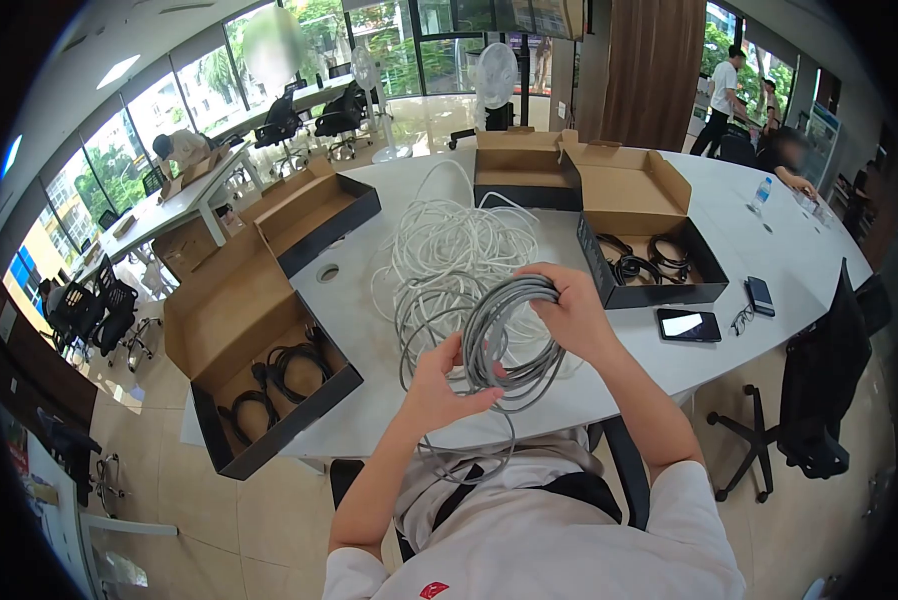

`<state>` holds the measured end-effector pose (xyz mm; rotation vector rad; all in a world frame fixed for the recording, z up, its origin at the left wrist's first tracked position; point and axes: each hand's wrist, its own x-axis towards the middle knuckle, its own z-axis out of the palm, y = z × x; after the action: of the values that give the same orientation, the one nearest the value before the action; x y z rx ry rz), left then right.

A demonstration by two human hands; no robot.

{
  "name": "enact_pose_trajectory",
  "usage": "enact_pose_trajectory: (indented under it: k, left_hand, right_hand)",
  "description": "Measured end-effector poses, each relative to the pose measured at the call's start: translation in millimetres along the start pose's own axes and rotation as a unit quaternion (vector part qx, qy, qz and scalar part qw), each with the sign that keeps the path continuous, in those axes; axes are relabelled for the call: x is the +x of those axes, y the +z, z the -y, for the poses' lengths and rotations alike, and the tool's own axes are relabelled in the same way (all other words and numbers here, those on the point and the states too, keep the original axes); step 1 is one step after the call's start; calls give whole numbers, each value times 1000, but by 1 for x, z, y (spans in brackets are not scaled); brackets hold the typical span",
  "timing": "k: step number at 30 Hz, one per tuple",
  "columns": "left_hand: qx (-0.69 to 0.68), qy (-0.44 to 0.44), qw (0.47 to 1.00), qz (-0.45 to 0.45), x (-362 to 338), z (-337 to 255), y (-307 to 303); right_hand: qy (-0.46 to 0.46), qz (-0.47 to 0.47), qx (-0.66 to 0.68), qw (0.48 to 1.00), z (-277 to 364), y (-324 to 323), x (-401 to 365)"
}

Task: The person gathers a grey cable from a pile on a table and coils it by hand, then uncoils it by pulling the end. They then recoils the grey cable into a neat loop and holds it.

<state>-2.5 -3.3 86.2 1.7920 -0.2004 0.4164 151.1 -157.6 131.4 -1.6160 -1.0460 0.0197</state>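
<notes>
A coil of grey cable (481, 328) hangs between my two hands, above the near edge of the white table. My left hand (443, 385) grips the lower left side of the loops, thumb in front. At the upper right, my right hand (572, 305) has its fingers closed around the same coil. Loose grey turns droop from it toward my lap. Just behind lies a big tangled heap of white cable (464, 235), partly hidden by the coil and my hands.
Open black boxes with black cables stand at the left (279, 385) and right (659, 262). Two more open boxes (321, 222) (526, 175) sit farther back. A phone (688, 325), glasses (742, 319) and a bottle (761, 193) are on the table (369, 420). An office chair (819, 390) stands right.
</notes>
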Motion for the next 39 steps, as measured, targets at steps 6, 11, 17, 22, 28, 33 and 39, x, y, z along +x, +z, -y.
enact_pose_trajectory:
  k: [6,11,17,22,28,33,39]
  left_hand:
    - [61,-21,992,-106,-3,7,16]
    - [-34,116,982,-143,-4,34,14]
    - [-219,63,958,-175,-13,6,20]
    - [-255,-11,918,-304,2,1,22]
    - [-445,-95,820,-347,16,-3,17]
    - [-476,-60,838,-259,4,-4,5]
    - [-374,-77,890,-249,-10,1,-18]
  right_hand:
    - [39,-16,92,995,-5,18,4]
    - [139,17,263,955,6,20,7]
    - [198,86,366,905,23,13,8]
    - [239,87,445,859,16,17,8]
    - [247,25,413,876,8,35,-2]
    - [238,15,442,865,3,44,-9]
    - [128,70,212,966,7,49,-7]
